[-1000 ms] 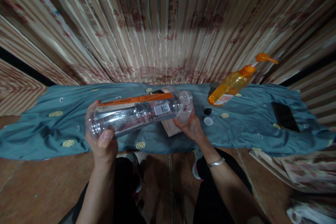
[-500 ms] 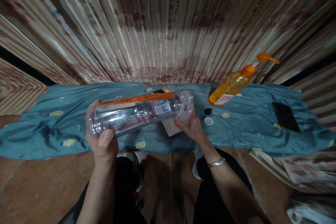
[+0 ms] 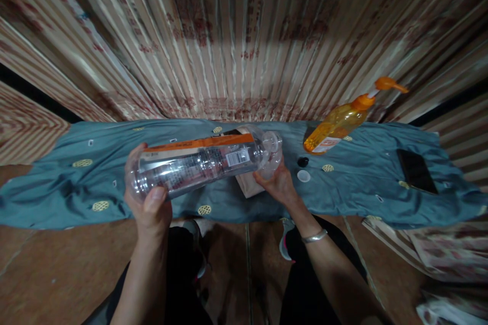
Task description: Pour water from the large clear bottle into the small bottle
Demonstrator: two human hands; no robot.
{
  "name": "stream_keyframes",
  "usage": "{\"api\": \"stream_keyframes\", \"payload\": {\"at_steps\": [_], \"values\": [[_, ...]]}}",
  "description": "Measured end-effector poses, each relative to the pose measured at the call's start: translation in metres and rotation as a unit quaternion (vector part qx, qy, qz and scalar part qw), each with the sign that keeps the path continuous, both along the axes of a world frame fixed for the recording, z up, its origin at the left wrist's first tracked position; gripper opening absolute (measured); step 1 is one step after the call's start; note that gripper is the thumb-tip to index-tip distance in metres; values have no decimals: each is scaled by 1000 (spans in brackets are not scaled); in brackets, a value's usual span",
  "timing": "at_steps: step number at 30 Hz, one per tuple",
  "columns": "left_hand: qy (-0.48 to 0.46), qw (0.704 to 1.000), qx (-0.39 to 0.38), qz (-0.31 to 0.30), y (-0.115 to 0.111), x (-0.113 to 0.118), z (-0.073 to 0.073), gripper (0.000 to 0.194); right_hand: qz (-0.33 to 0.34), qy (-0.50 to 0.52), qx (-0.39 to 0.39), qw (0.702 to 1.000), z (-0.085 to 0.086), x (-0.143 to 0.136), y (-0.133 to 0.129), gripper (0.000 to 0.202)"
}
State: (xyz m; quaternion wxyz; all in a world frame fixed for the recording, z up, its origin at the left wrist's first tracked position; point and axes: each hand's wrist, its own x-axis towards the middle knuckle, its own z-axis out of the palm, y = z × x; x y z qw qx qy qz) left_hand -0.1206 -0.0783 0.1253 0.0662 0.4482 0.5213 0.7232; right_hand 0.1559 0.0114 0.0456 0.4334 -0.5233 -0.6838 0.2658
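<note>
A blue cloth (image 3: 343, 188) covers the long worktop. Above its middle, a big clear bottle (image 3: 198, 162) lies tipped on its side, looking empty. The left hand (image 3: 148, 203) is wrapped around its base; the right hand (image 3: 278, 183) holds a smaller clear cup (image 3: 272, 155) at its mouth. This looks like the pouring step; steadier tilting seems called for. Right of the bottle stands an orange pump dispenser (image 3: 339, 122), partly full. Two small caps (image 3: 303, 169) lie between them.

In front of me the surface wears a teal cloth (image 3: 76, 183) — on it a pump bottle (image 3: 335, 124), two caps (image 3: 303, 169), a phone (image 3: 416, 171), a box (image 3: 247, 185).
</note>
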Motion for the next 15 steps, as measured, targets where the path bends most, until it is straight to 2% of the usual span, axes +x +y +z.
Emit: {"api": "stream_keyframes", "payload": {"at_steps": [3, 15], "values": [[-73, 997, 27, -27, 1, 3, 3, 89, 2, -3, -6, 1000, 1, 0, 0, 86], [-95, 992, 56, -57, 3, 0, 5, 81, 3, -6, -2, 1000, -1, 1, 1, 85]]}}
